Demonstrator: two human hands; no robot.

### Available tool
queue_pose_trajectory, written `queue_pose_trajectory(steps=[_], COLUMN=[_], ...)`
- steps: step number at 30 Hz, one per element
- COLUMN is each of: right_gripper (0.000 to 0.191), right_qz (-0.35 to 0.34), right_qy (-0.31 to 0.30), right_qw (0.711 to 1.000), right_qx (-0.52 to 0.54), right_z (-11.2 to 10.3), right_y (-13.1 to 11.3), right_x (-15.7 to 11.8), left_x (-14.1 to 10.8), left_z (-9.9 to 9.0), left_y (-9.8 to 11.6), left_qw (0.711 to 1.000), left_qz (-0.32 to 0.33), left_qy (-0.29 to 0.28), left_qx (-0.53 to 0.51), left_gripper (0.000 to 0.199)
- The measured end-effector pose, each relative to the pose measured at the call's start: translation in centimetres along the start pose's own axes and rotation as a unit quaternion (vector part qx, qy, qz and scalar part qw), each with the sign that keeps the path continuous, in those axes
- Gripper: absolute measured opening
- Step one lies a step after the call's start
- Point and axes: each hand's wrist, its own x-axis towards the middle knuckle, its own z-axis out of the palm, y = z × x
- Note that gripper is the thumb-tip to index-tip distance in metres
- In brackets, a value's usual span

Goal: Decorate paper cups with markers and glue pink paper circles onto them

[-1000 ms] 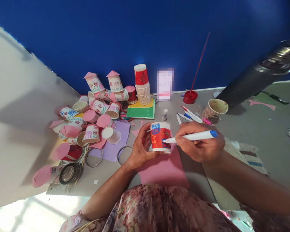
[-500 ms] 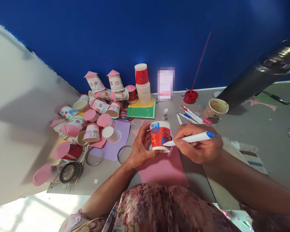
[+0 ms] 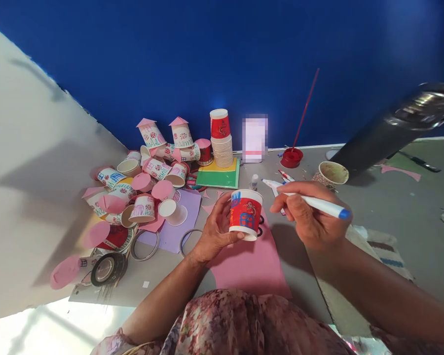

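Observation:
My left hand (image 3: 216,229) is closed around a red and white paper cup (image 3: 246,213), holding it tilted above a pink sheet of paper (image 3: 247,266). Blue drawings show on the cup: a window shape low on the side and a striped patch near the upper left. Between the fingers of my right hand (image 3: 314,212) is a white marker with a blue end (image 3: 327,204). Its tip points left and is apart from the cup. Scissors' dark handles (image 3: 260,226) peek out behind the cup, partly hidden.
Decorated paper cups with pink paper tops (image 3: 144,207) crowd the left side. A cup stack (image 3: 222,148) stands on green and yellow sheets (image 3: 218,177). Tape rolls (image 3: 109,266) lie front left. A patterned cup (image 3: 331,175) and a black cylinder (image 3: 392,123) stand at right.
The marker has lifted off the cup and moved right and up with my right hand. The blue window shape on the cup is now uncovered. My left hand still holds the cup, turned slightly.

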Motion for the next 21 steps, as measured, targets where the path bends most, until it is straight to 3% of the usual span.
queue_pose_trajectory(steps=[3,8,15,18,21], right_gripper=[0.016,0.012,0.015,0.016,0.010], right_qz=[0.031,0.061,0.076,0.078,0.092], right_qy=[0.003,-0.054,-0.129,-0.151,-0.128], right_qw=[0.999,0.994,0.988,0.985,0.987], right_qx=[-0.020,-0.068,-0.018,-0.011,-0.016], right_z=[0.3,0.5,0.8,0.8,0.7], right_y=[0.6,1.0,1.0,1.2,1.4], right_x=[0.5,1.1,0.8,0.6,0.5], left_x=[-0.1,-0.5,-0.7,-0.5,-0.3], left_z=[0.0,-0.1,-1.5,-1.7,-1.4], left_y=[0.3,0.6,0.2,0.3,0.7], left_qw=[0.996,0.988,0.975,0.977,0.981], left_qz=[-0.044,-0.084,-0.112,-0.115,-0.103], left_qy=[-0.006,-0.029,-0.100,-0.092,-0.063], left_qx=[-0.072,-0.124,-0.163,-0.156,-0.153], left_gripper=[0.088,0.088,0.105,0.101,0.094])
